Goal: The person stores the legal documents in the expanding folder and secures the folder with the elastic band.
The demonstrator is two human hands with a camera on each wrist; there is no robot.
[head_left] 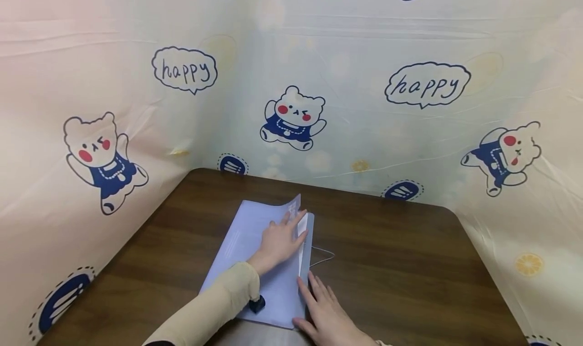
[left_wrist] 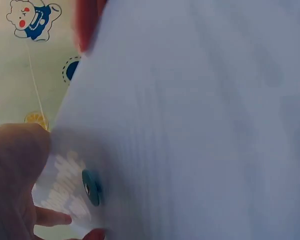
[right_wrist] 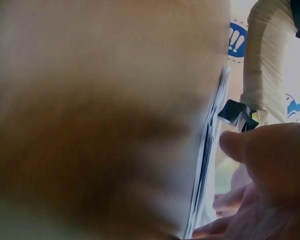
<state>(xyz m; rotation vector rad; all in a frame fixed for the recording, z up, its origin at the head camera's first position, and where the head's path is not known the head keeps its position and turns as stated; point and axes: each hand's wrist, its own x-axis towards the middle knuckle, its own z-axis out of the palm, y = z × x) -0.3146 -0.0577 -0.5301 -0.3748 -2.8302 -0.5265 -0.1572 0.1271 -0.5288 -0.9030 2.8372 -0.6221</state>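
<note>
A lavender plastic document folder (head_left: 239, 240) lies on the brown table, with white paper (head_left: 302, 223) showing along its right side. My left hand (head_left: 277, 241) reaches across it and touches near its upper right edge, fingers spread. Beside those fingers a translucent corner (head_left: 296, 202) of the cover stands raised. The left wrist view shows a teal button (left_wrist: 91, 188) on the folder near my thumb (left_wrist: 17, 150). My right hand (head_left: 329, 313) rests at the lower right edge, fingers extended along it. In the right wrist view, stacked layers (right_wrist: 206, 150) show edge-on by the thumb.
A thin cord loop (head_left: 333, 256) sticks out from the folder's right side onto the wooden table (head_left: 401, 265). Printed fabric (head_left: 341, 108) with bears and "happy" bubbles surrounds the table's back and sides. A black strap piece (head_left: 257, 304) sits at the left wrist.
</note>
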